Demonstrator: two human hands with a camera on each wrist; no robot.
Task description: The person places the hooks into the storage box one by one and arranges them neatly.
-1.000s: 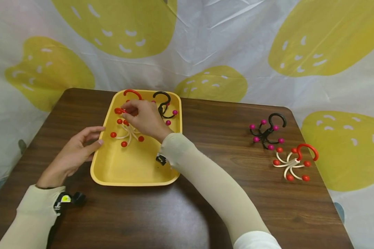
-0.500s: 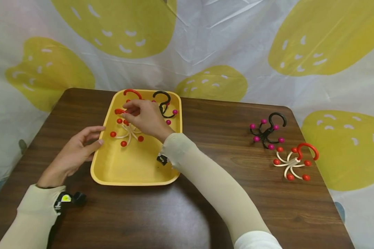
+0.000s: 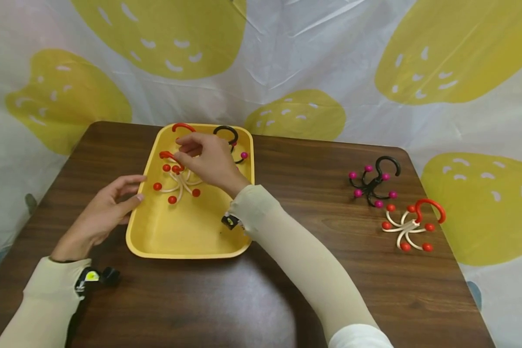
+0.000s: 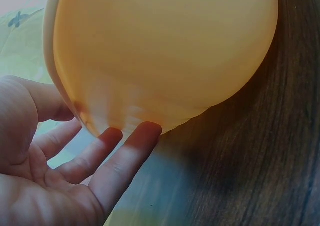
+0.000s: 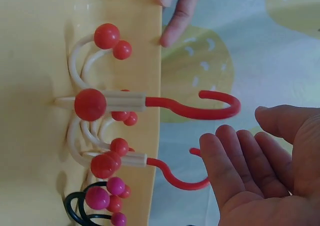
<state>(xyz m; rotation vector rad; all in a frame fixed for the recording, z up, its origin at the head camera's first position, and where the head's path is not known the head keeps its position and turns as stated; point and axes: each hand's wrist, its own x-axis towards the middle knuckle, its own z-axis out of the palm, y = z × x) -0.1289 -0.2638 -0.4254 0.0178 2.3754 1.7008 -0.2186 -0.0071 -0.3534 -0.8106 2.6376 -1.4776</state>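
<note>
My left hand point(image 3: 106, 215) touches the left wall of the yellow tray point(image 3: 187, 255) with spread fingers; in the left wrist view its fingertips rest on the outside of the wall. My right hand point(image 3: 210, 162) hovers over the tray's far part. In the right wrist view its fingers are apart and hold nothing, just beside the red hook point(image 5: 215, 112) of a white rack with red balls point(image 5: 90, 105). That rack stands upright in the tray. Behind it are a second red-hooked rack point(image 3: 183, 127) and a black rack with magenta balls point(image 3: 226, 129), both partly hidden by the right hand.
On the right of the brown table point(image 3: 313, 270) lie a black rack with magenta balls point(image 3: 371, 186) and, nearer, a white rack with red balls and a red hook point(image 3: 411, 226). A curtain with yellow fruit shapes point(image 3: 296, 116) hangs behind the table.
My right hand has moved slightly right and up, away from the nearer red hook, which shows more fully. The left hand stays at the tray wall.
</note>
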